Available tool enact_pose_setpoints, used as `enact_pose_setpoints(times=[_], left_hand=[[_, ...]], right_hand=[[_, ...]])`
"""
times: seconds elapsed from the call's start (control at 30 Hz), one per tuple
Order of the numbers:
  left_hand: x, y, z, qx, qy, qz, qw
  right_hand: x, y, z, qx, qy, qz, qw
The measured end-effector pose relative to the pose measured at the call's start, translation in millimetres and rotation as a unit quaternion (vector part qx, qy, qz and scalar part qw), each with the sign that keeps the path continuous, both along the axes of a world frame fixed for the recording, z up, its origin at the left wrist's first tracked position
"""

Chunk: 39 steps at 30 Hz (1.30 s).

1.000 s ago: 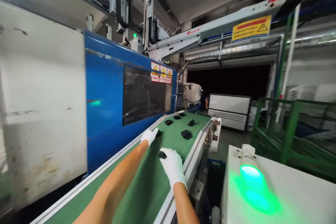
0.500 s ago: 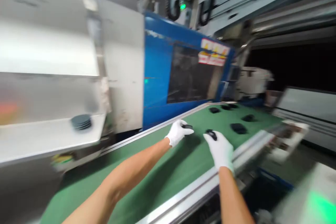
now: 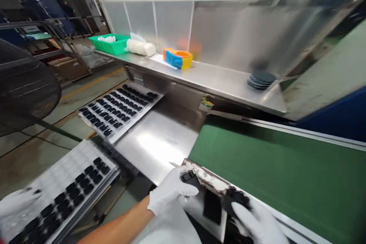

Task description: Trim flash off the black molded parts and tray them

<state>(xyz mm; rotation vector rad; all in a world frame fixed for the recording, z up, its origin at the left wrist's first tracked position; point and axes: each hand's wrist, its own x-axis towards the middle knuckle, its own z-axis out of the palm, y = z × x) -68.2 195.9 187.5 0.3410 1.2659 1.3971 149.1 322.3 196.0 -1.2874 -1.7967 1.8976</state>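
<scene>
My left hand point(image 3: 173, 188), in a white glove, is closed on a small black part point(image 3: 188, 176) near the front edge of the steel table point(image 3: 160, 133). To its right, my right hand point(image 3: 259, 221), also gloved, is smeared by motion beside dark parts point(image 3: 238, 197) at the near edge of the green conveyor belt point(image 3: 257, 160). Whether its fingers grip anything is unclear. Between my hands lies a flat black piece point(image 3: 212, 206) on a light surface.
Trays of black parts point(image 3: 110, 112) point(image 3: 74, 194) stand at the left, with another person's gloved hand point(image 3: 18, 203) over the nearer one. A shelf point(image 3: 223, 78) behind holds a green basket point(image 3: 111, 45), tape rolls point(image 3: 178, 59) and stacked dark discs point(image 3: 260, 80). A fan point(image 3: 25, 84) stands far left.
The view has swung left, from the blue machine to the trays and steel table. Both my hands have moved from above the belt to its near edge.
</scene>
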Motion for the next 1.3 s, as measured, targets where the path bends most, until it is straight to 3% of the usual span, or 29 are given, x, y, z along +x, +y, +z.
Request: enact_pose_setpoints(times=[0.07,0.17,0.27,0.37,0.43,0.5,0.57,0.63,0.77,0.93,1.0,1.07,1.17,1.3], left_hand=[[-22,-40,-7.2,-0.040,0.021,0.007,0.999],[-53,-84,-11.4,-0.061,0.001,-0.006,0.998],[-82,-112,-15.1,-0.080,-0.008,-0.027,0.996],[-107,-130,-22.8,-0.046,0.102,-0.038,0.993],[-120,-139,-28.9,0.056,0.238,-0.044,0.969],[-130,-148,-33.5,0.164,0.367,-0.042,0.915],[-139,-156,-34.7,0.220,0.454,-0.031,0.863],[-146,-161,-32.6,0.240,0.501,-0.025,0.831],[-156,-164,-24.8,0.284,0.516,-0.009,0.809],[-165,-163,-20.2,0.331,0.490,-0.019,0.806],[-168,-165,-18.2,0.321,0.473,-0.038,0.820],[-171,-168,-14.5,0.257,0.441,-0.057,0.858],[-175,-172,-5.7,0.094,0.371,-0.104,0.918],[-178,-172,3.8,-0.039,0.339,-0.169,0.925]], right_hand=[[-59,-46,-7.3,-0.064,0.018,0.047,0.997],[-117,-88,-19.7,-0.111,0.022,0.100,0.989],[-145,-111,-26.9,-0.140,0.008,0.098,0.985],[-159,-130,-26.4,-0.147,0.030,0.083,0.985],[-166,-142,-24.2,-0.110,0.052,0.081,0.989],[-172,-154,-21.5,-0.040,0.079,0.081,0.993],[-178,-164,-18.0,0.038,0.113,0.080,0.990],[-183,-172,-14.0,0.114,0.142,0.080,0.980],[-191,-184,-9.3,0.207,0.176,0.087,0.959],[-195,-186,-11.5,0.249,0.203,0.097,0.942],[-192,-183,-10.2,0.264,0.181,0.109,0.941],[-188,-181,-7.2,0.292,0.111,0.132,0.941],[-185,-179,-2.2,0.331,-0.018,0.161,0.930],[-195,-178,1.4,0.319,-0.078,0.199,0.923]])
